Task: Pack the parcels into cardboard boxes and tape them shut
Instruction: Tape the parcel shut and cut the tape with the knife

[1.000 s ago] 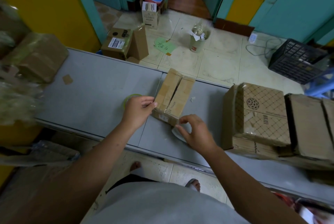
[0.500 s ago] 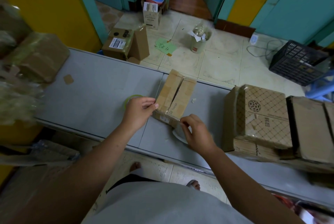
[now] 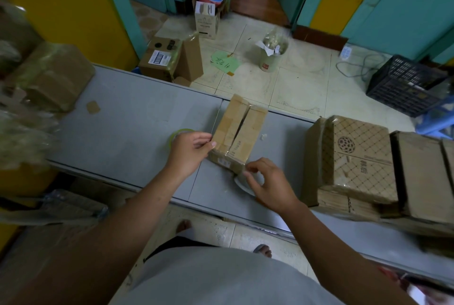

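On grey table (image 3: pixel 122 132), box (image 3: pixel 242 130): left hand (image 3: pixel 189 154) grips side, right hand (image 3: pixel 270 186) pinches corner; tiled floor (image 3: pixel 302 83) beyond.

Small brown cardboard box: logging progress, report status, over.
Left hand pinches left edge of small brown cardboard box; right hand pinches its near corner. Flaps down, centre seam gaping. Green tape roll behind left hand, nothing blocking.
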The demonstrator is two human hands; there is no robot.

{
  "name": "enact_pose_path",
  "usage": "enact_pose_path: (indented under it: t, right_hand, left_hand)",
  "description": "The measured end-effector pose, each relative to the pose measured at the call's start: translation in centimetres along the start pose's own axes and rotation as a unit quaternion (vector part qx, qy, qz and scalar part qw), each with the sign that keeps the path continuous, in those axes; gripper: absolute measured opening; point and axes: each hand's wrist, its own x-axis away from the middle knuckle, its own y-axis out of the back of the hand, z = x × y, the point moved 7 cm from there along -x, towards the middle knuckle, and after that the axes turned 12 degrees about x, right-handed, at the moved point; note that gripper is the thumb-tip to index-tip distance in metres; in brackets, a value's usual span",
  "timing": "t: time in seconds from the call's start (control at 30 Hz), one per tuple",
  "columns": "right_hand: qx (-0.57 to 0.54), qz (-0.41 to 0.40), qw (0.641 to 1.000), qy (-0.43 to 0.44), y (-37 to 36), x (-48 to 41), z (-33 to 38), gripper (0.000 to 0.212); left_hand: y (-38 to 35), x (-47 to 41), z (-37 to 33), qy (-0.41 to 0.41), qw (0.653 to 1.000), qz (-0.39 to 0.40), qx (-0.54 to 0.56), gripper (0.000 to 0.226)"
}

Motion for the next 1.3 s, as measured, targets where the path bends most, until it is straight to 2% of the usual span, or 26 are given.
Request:
enact_pose_path:
  t: [0.1,0.27,0.37,0.47,0.6,0.67,0.8,0.9,0.97,1.03,1.17,1.3]
  right_hand:
    - [0.024,-0.008,0.999,-0.038,-0.4,-0.1,-0.1,0.039]
    - [0.041,-0.040,0.997,-0.049,-0.6,-0.4,0.8,0.008]
    - [0.032,-0.038,0.998,-0.049,-0.8,-0.3,1.0,0.005]
    - [0.016,-0.021,0.999,-0.030,-1.1,-0.3,1.2,0.009]
    - [0.003,0.022,1.000,0.019,-1.4,0.1,1.6,0.025]
    - [0.000,0.033,0.999,0.040,-1.4,0.3,1.6,0.020]
    - [0.021,-0.055,0.998,0.036,1.2,0.0,0.5,0.009]
    - [0.096,-0.092,0.989,0.062,2.9,-1.1,0.2,0.035]
    - [0.136,-0.067,0.981,0.117,3.3,-2.2,1.0,0.053]
    - [0.159,-0.024,0.974,0.158,2.9,-3.2,2.0,0.061]
    - [0.165,0.004,0.971,0.171,1.8,-4.3,3.0,0.053]
    - [0.106,-0.009,0.988,0.109,1.3,-3.9,2.8,0.040]
  left_hand:
    - [-0.1,0.0,0.1,0.001,1.000,0.000,-0.003,0.029]
    - [0.0,0.1,0.2,0.002,1.000,-0.004,-0.003,0.031]
    - [-0.2,0.2,0.2,0.005,1.000,-0.001,-0.004,0.032]
    - [-0.3,0.1,0.3,0.013,1.000,-0.001,0.006,0.031]
    - [-0.2,0.1,0.2,0.015,1.000,-0.001,0.008,0.030]
    - [-0.2,0.0,0.1,0.014,1.000,-0.001,0.007,0.029]
    - [-0.3,0.0,0.0,0.017,1.000,-0.003,0.004,0.030]
    - [-0.3,-0.1,0.0,0.017,1.000,-0.001,-0.002,0.030]
    - [-0.3,-0.1,0.0,0.019,1.000,0.000,-0.004,0.030]
    - [-0.3,0.0,0.0,0.020,1.000,0.000,-0.007,0.030]
    - [-0.4,0.2,-0.1,0.016,1.000,0.001,-0.014,0.028]
    - [-0.4,0.2,0.1,0.021,1.000,-0.003,-0.014,0.028]
